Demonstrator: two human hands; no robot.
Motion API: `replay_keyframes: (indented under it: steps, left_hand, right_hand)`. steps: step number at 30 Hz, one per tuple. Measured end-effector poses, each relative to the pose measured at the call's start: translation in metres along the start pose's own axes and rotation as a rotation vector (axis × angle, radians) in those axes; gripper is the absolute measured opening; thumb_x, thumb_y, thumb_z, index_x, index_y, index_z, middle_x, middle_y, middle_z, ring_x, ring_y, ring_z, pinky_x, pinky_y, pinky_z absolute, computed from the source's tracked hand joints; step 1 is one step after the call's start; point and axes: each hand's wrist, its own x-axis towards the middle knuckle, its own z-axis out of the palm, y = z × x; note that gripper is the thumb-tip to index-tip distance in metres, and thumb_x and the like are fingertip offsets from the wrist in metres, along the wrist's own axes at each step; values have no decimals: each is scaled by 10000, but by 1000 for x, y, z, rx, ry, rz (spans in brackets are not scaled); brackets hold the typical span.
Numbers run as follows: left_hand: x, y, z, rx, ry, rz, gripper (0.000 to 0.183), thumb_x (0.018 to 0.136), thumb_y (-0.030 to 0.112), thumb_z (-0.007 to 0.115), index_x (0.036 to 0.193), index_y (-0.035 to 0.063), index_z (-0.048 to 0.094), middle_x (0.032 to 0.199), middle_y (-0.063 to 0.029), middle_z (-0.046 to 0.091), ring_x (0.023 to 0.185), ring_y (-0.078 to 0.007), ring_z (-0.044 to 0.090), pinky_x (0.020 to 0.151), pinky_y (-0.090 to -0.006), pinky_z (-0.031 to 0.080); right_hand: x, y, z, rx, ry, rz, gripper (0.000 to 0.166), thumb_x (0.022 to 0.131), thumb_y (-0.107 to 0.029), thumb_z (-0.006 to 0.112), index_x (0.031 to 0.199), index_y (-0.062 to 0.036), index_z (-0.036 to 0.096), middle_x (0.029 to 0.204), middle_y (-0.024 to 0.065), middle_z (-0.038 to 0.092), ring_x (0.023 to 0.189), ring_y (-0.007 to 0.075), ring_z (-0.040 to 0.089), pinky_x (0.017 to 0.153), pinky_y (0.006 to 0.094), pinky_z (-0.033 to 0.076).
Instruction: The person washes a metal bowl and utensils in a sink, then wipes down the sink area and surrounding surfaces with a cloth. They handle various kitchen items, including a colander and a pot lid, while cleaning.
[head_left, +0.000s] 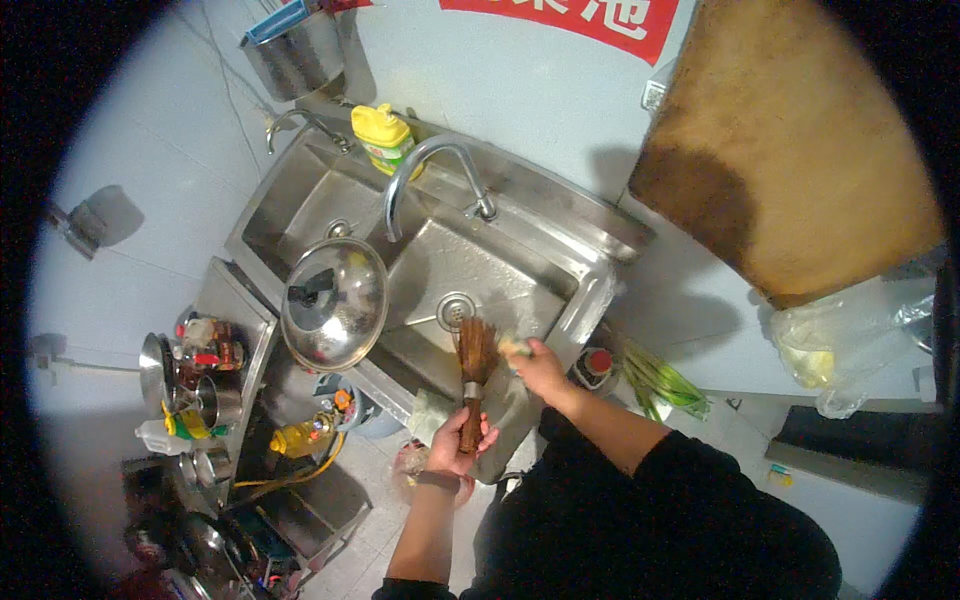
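Observation:
My left hand (457, 444) is closed around the handle of a brown bristle whisk brush (472, 360), whose bristles point up over the sink's near edge. A metal band circles the brush where handle and bristles meet. In my right hand (541, 369) is a small yellowish sponge or scrubber (513, 345), close beside the bristles; whether they touch cannot be told. Beneath both lies the right basin of a stainless steel double sink (510, 285), with its round drain (456, 310) just beyond the bristles. A domed metal lid (335, 304) with a black knob rests over the divider.
Over the basin arches a chrome faucet (450, 142). A yellow detergent bottle (384, 139) stands on the back ledge. Pots and bottles crowd the metal counter (259, 375) at left. Green vegetables (660, 375) and a red-capped bottle (598, 361) are right of the sink.

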Motion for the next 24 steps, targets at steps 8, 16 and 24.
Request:
replay_keyframes:
  steps: [8,16,24]
  left_hand:
    - [5,-3,73,672,388,452,355,933,175,502,1271,73,466,835,-46,609,636,-110,552,482,-248,427]
    - [11,12,60,1553,452,927,588,897,109,530,1416,-11,281,929,-188,619,808,-278,600,703,-358,475]
    - [-9,-4,101,1490,289,809,573,875,243,622,1288,-84,399,967,-226,619,863,-349,611,749,-402,486]
  right_hand:
    - [-58,-87,70,280,62,226,386,801,-211,725,1085,-16,552,940,80,630,817,152,599,690,319,488]
    - [50,-47,82,560,161,333,477,743,-235,761,1098,-7,536,971,99,607,834,180,579,694,346,476]
    - [29,-89,38,-397,-202,48,593,719,-106,706,1223,-8,409,1025,202,577,915,360,595,771,435,480]
